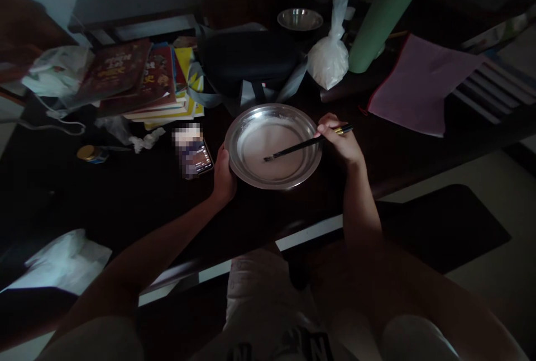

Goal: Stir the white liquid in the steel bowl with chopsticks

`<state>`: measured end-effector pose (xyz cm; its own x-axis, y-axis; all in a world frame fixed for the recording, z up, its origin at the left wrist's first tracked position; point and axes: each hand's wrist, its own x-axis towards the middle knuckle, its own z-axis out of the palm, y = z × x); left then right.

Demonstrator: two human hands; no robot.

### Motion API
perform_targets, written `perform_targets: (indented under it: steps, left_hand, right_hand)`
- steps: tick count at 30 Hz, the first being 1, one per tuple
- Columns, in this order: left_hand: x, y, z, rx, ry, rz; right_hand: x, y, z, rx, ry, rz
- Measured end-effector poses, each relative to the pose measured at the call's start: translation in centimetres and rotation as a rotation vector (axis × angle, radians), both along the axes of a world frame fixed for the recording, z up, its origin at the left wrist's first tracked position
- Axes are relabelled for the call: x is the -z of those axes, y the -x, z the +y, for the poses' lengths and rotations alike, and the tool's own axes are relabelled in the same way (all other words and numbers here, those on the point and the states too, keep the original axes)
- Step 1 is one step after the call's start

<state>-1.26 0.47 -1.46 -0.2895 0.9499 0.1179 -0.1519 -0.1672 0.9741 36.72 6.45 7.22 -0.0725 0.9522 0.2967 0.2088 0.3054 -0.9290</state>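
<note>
Right hand [340, 143] fingers pinch chopsticks [301, 147] into the pan [251, 168] — left hand [223, 174] grips its rim

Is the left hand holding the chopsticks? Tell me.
No, the right hand holds the chopsticks; the left hand grips the metal plate.

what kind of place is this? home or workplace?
Likely a home, at a cluttered dark table used for more than meals. Stacked books, a phone and a tied plastic bag crowd round the metal plate, where the right hand holds chopsticks.
</note>
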Motion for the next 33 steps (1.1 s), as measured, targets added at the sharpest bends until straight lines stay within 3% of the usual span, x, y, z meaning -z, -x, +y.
perform_targets:
  steps: [4, 10, 15, 19, 24, 29, 33]
  left_hand:
    - [0.1, -0.2, 0.1, -0.024, 0.008, -0.024]
    - [0.6, 0.0, 0.2, 0.016, -0.002, -0.023]
    - [0.5, 0.1, 0.2, 0.009, -0.004, -0.015]
    - [0.4, 0.0, 0.1, 0.004, -0.014, -0.017]
    - [0.4, 0.0, 0.2, 0.02, 0.003, 0.019]
    - [0.4, 0.0, 0.2, 0.03, -0.004, 0.044]
    - [0.6, -0.1, 0.2, 0.001, 0.0, 0.022]
  right_hand:
    - [0.2, -0.4, 0.1, 0.088, -0.062, 0.017]
    - [0.6, -0.5, 0.2, 0.001, -0.047, -0.02]
    - [0.7, -0.7, 0.2, 0.088, -0.068, 0.033]
    - [0.6, -0.5, 0.1, -0.006, -0.05, 0.002]
    - [0.1, -0.2, 0.0, 0.093, -0.054, 0.023]
    - [-0.5, 0.4, -0.2, 0.012, -0.001, -0.017]
    - [-0.7, 0.3, -0.3, 0.082, -0.015, 0.013]
